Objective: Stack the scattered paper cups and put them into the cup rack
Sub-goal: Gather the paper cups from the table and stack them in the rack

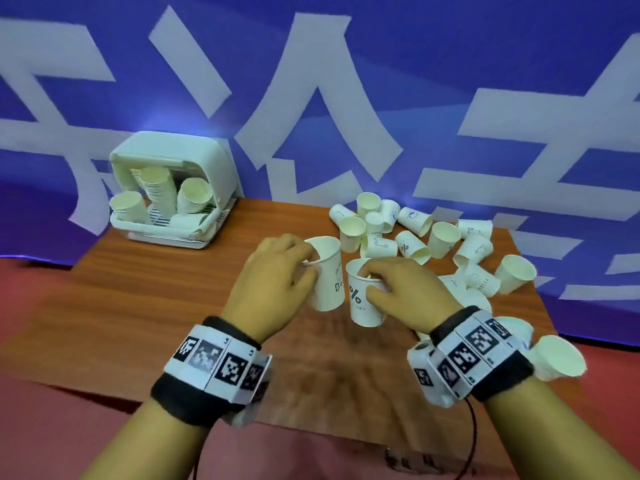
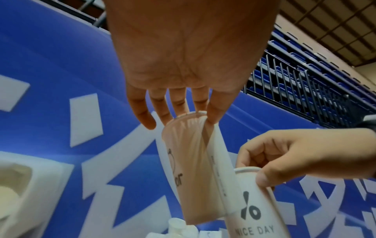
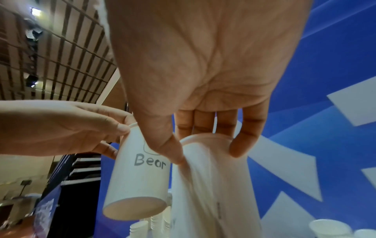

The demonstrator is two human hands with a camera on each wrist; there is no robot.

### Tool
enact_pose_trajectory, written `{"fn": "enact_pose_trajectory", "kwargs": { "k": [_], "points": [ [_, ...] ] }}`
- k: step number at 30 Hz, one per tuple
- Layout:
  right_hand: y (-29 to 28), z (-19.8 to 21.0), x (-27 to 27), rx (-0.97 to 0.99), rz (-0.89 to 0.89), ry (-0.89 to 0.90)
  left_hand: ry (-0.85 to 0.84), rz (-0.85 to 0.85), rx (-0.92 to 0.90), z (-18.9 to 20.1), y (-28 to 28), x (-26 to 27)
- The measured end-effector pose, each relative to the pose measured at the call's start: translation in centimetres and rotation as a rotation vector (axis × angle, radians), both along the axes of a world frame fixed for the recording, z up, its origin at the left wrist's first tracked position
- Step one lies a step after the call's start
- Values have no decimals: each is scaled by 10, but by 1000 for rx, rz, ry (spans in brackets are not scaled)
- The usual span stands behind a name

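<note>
Both hands hold white paper cups upright and side by side above the middle of the wooden table (image 1: 145,306). My left hand (image 1: 304,263) pinches the rim of the "Bear" cup (image 1: 327,282), thumb outside and fingers inside (image 2: 213,116). My right hand (image 1: 370,282) grips the rim of the "NICE DAY" cup (image 1: 363,303) the same way. In the right wrist view the Bear cup (image 3: 138,180) hangs just left of the held cup (image 3: 213,185). Scattered cups (image 1: 415,237) lie in a pile at the right rear. The cup rack (image 1: 207,161) stands at the left rear with several stacks in it.
A blue banner with large white characters (image 1: 311,98) hangs right behind the table. One cup (image 1: 557,358) lies by the table's right edge, close to my right wrist. Red floor surrounds the table. The cup rack (image 2: 30,185) shows at the left wrist view's lower left.
</note>
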State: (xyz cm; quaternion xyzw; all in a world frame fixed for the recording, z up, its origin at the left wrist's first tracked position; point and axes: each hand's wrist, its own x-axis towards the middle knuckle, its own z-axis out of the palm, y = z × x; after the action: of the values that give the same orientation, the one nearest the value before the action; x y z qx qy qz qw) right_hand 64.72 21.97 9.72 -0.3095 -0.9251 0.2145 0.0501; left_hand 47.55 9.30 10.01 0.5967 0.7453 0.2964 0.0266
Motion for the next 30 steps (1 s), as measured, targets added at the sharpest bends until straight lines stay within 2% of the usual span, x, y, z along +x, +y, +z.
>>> {"fn": "enact_pose_trajectory", "kwargs": {
  "k": [6,11,16,23,30],
  "points": [
    [-71,5,-110,-30,-56,121,-19,11,38,11,-70,-123],
    [-91,13,-175,-51,-59,150,-76,9,35,10,-88,-186],
    [-80,16,-233,-13,-26,104,-84,29,26,2,-74,-237],
    [-39,-7,-315,-33,29,67,-103,135,-88,-16,-58,-311],
    [-19,-19,-366,-39,50,-10,-118,221,-99,-27,-37,-377]
  ]
}}
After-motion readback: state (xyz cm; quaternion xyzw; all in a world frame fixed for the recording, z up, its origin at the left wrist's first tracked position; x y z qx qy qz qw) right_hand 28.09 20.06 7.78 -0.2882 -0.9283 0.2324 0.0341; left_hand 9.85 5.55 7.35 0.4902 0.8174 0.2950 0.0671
